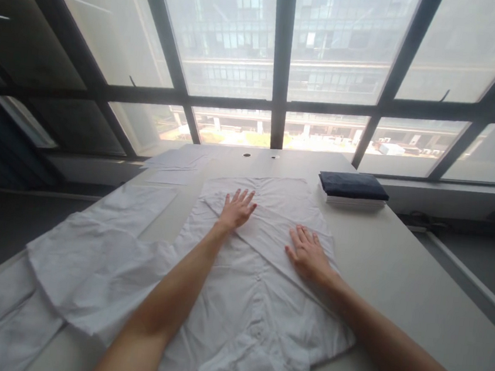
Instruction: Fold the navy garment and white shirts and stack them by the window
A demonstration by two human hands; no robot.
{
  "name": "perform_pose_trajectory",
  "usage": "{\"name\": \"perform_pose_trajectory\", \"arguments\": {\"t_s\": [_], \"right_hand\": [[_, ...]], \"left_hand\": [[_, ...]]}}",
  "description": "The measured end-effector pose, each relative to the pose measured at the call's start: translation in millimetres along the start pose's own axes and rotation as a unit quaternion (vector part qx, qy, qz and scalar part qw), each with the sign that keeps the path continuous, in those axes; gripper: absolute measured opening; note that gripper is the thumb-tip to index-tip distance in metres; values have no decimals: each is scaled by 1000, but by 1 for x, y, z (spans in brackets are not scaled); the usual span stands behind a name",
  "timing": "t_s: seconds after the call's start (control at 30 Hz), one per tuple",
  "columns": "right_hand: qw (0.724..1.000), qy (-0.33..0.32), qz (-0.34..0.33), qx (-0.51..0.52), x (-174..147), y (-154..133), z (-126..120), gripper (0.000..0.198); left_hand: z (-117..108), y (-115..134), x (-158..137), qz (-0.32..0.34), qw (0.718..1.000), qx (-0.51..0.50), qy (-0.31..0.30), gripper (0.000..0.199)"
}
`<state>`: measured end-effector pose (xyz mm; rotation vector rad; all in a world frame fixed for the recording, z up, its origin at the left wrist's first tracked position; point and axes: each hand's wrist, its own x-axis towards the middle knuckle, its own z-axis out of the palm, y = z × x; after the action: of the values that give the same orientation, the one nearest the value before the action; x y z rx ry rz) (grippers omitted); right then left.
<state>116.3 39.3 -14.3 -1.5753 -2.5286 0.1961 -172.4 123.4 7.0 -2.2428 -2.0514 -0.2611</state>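
A white button-up shirt point(257, 304) lies spread on the table before me, its button placket running down the middle toward me. One sleeve point(264, 231) seems to be laid slantwise across the upper body of the shirt. My left hand point(236, 210) rests flat on the cloth with its fingers spread, near the upper middle. Lower and to the right, my right hand point(309, 252) presses flat on the fabric near the shirt's right edge, fingers outstretched. Wrinkles run through the lower part of the shirt. Neither hand grips anything.
More white garments point(92, 269) lie on the left, partly hanging toward the table's edge. White sheets point(174, 166) are at the far left. A folded dark cloth point(352, 185) tops a white stack point(356, 203) at the far right. Large windows stand behind the white table point(399, 296).
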Motion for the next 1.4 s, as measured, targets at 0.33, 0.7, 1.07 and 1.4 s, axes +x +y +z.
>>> {"name": "perform_pose_trajectory", "arguments": {"t_s": [0.33, 0.7, 1.07, 1.4], "right_hand": [[1000, 9, -2, 21, 4, 6, 9, 65], [997, 26, -54, 54, -1, 21, -7, 65], [987, -10, 160, -34, -6, 40, -9, 77], [967, 21, 254, -12, -3, 73, -8, 83]], "left_hand": [[8, -25, 1, -129, 989, -14, -74, 74], [4, -24, 3, -131, 987, -2, -93, 73], [7, -27, 4, -122, 989, -4, -80, 74], [9, -28, 4, -126, 989, -2, -79, 75]]}}
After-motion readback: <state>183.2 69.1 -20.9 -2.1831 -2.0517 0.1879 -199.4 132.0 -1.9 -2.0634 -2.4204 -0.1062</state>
